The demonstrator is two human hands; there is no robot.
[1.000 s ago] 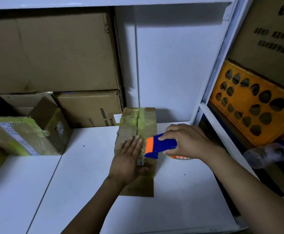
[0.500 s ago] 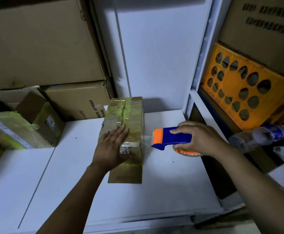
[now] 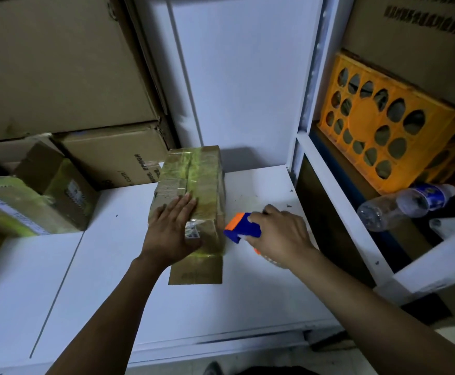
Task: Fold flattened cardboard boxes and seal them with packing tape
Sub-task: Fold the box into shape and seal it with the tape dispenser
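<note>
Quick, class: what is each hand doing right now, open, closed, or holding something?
Left hand: open, flat on the box.
Right hand: closed, gripping the tape dispenser.

White flat worktop, seam at left. Directly on it:
- small brown cardboard box banded in yellowish tape, centre
- yellow-green taped parcel with white label, left
- small brown labelled box, beside the parcel
- large plain brown carton, rear left

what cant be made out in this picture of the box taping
Head view:
1. Tape roll: almost wholly hidden under the right hand gripping the tape dispenser.
2. Label on the box: partly under the left hand, print too small.
3. Print on the top-right carton: cut off by the frame edge.
</note>
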